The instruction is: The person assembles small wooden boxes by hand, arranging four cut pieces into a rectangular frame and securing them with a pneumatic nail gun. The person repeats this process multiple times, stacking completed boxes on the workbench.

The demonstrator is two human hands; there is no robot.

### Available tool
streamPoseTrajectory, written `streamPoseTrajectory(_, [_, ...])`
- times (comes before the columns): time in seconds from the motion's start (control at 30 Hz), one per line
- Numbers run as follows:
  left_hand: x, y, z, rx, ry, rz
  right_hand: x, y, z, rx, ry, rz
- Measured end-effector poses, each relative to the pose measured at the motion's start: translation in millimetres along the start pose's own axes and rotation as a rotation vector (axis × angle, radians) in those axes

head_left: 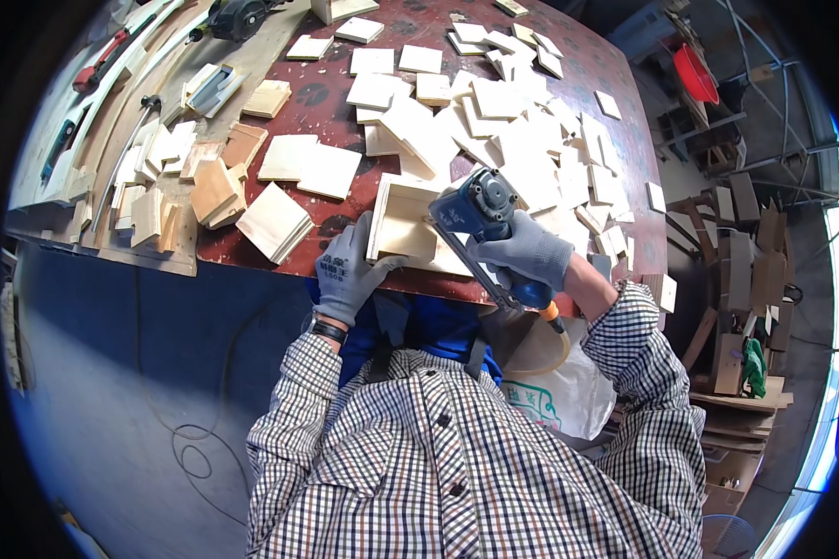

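My right hand (pixel 529 250), in a grey glove, is wrapped round the handle of a blue pneumatic nail gun (pixel 475 207). An orange fitting joins the gun's lower end to an air hose (pixel 563 347). Just left of the gun, a small open wooden box (pixel 403 222) rests at the table's near edge, and the gun covers its right part. My left hand (pixel 347 272), gloved too, steadies the box's near left corner, thumb along the near side and fingers up beside the left wall. Whether the gun's nose touches the wood cannot be seen.
Many square plywood pieces (pixel 419 130) lie heaped across the dark red table (pixel 324 91). More wood scraps (pixel 222 191) and tools, among them a circular saw (pixel 238 17), are on the bench at left. A white sack (pixel 578 382) hangs below the table edge; a cable (pixel 196 433) curls on the floor.
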State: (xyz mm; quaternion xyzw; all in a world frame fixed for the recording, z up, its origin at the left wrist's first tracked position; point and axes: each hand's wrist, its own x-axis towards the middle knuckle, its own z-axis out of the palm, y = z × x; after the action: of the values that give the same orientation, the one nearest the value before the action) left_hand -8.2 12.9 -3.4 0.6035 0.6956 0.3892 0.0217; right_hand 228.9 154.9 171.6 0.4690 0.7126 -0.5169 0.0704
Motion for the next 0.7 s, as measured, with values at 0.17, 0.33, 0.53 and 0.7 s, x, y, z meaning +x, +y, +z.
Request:
streamPoseTrajectory(0.17, [2.1, 3.9, -2.7, 0.003, -0.005, 0.002, 0.7, 2.4, 1.2, -0.005, 0.031, -0.054])
streamPoseTrajectory(0.33, [0.7, 1.7, -2.8, -0.005, -0.003, -0.004, 2.2, 2.4, 0.4, -0.013, 0.009, -0.033])
streamPoseTrajectory(0.53, [-1.2, 0.8, -0.5, 0.003, -0.023, -0.017, -0.8, 0.0, 2.0, 0.012, 0.021, 0.0])
streamPoseTrajectory(0.7, [-2.4, -1.3, 0.1, 0.003, -0.032, -0.023, 0.0, 3.0, 3.9, 0.051, 0.033, -0.04])
